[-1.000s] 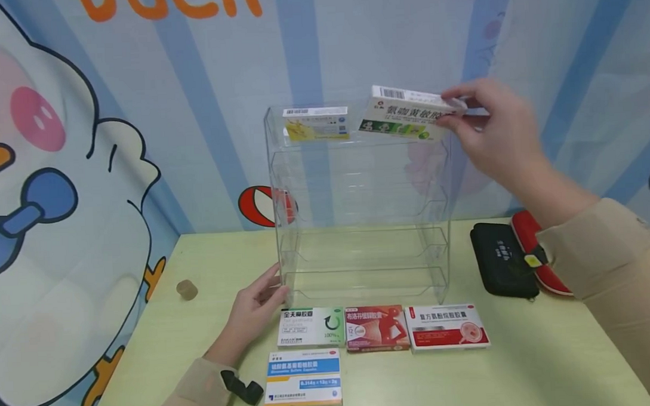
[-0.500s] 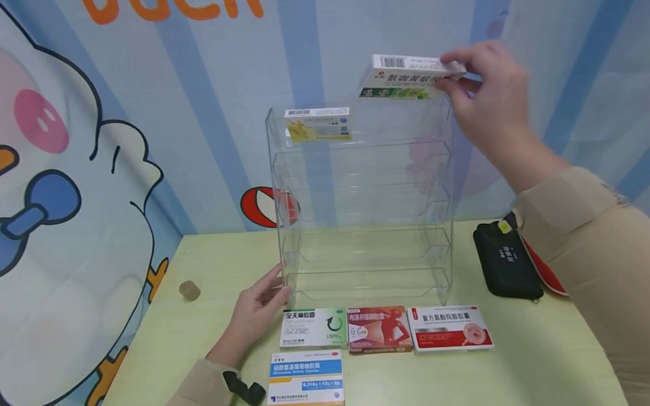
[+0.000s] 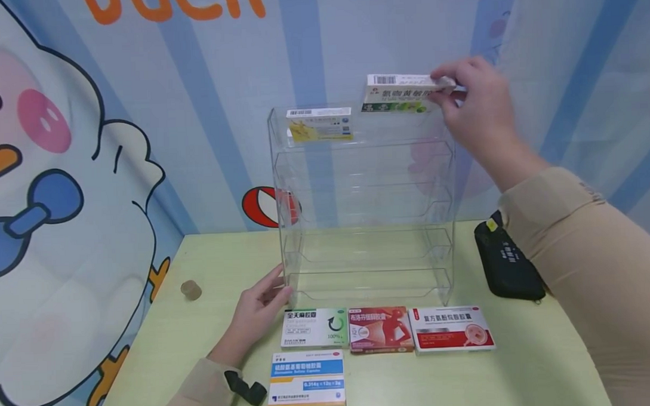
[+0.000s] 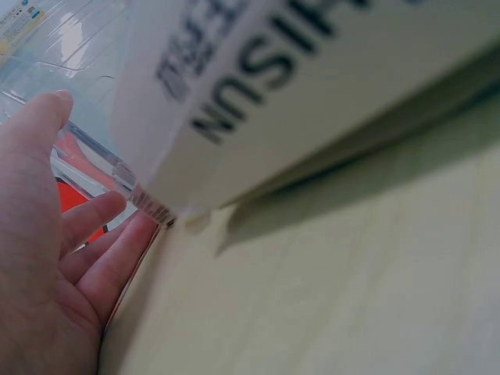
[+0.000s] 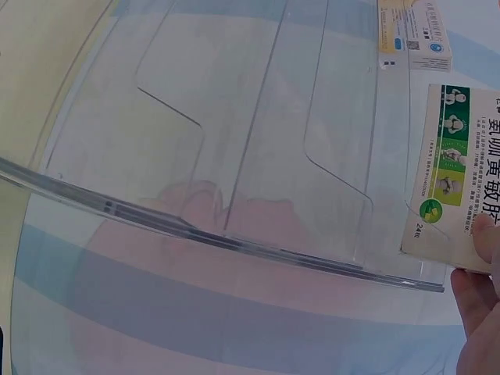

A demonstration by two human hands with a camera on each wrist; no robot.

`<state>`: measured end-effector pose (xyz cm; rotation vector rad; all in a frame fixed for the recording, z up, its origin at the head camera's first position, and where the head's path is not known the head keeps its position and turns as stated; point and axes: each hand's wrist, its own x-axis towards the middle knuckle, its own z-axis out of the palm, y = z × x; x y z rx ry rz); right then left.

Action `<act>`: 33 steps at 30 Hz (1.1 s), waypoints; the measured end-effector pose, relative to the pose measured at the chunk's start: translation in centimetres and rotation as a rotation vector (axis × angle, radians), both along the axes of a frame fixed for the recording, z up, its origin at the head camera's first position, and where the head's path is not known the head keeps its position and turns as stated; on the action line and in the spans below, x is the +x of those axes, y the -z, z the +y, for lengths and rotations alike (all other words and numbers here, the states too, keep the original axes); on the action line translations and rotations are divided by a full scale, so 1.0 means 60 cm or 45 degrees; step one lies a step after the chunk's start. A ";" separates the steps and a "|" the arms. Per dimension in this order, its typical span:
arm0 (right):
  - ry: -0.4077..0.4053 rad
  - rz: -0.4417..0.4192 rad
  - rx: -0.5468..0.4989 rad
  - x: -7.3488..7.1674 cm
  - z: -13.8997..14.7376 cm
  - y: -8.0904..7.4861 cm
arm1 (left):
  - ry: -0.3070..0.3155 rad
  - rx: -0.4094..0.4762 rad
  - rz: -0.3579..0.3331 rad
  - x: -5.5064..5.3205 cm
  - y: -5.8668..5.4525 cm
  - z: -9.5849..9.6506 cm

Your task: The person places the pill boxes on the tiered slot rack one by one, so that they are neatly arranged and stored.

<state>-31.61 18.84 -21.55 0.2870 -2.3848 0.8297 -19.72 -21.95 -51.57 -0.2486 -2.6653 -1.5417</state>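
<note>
In the head view, my right hand (image 3: 474,105) pinches the right end of a white and green medicine box (image 3: 399,94) over the top tier of a clear acrylic rack (image 3: 365,219). In the right wrist view the box (image 5: 453,176) shows its printed front, with thumb and fingers at one end. A yellow and white medicine box (image 3: 320,125) stands at the left of that top tier. My left hand (image 3: 259,310) touches the rack's lower left side, fingers extended and thumb near the front corner. Close in the left wrist view looms a white box end (image 4: 297,101) lettered HISUN.
Before the rack lie a green-white box (image 3: 314,327), a red box (image 3: 381,329) and a red-white box (image 3: 450,329). A blue-white box (image 3: 306,380) lies nearer. A black case (image 3: 507,268) is at right, partly behind the sleeve; a small brown cylinder (image 3: 190,289) is at left.
My right hand lifted the white and green box up from the top tier, then lowered it partway and shifted slightly left. The box is more level now. My left hand stays at the rack.
</note>
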 end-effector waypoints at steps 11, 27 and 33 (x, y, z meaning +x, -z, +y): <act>0.009 -0.040 0.013 -0.013 -0.003 0.017 | -0.002 0.008 0.005 -0.002 0.002 0.000; 0.019 -0.010 0.040 -0.012 -0.010 0.036 | 0.018 -0.017 0.071 -0.004 0.002 -0.003; 0.025 0.001 0.047 -0.012 -0.012 0.043 | 0.020 -0.012 0.070 -0.003 0.001 -0.003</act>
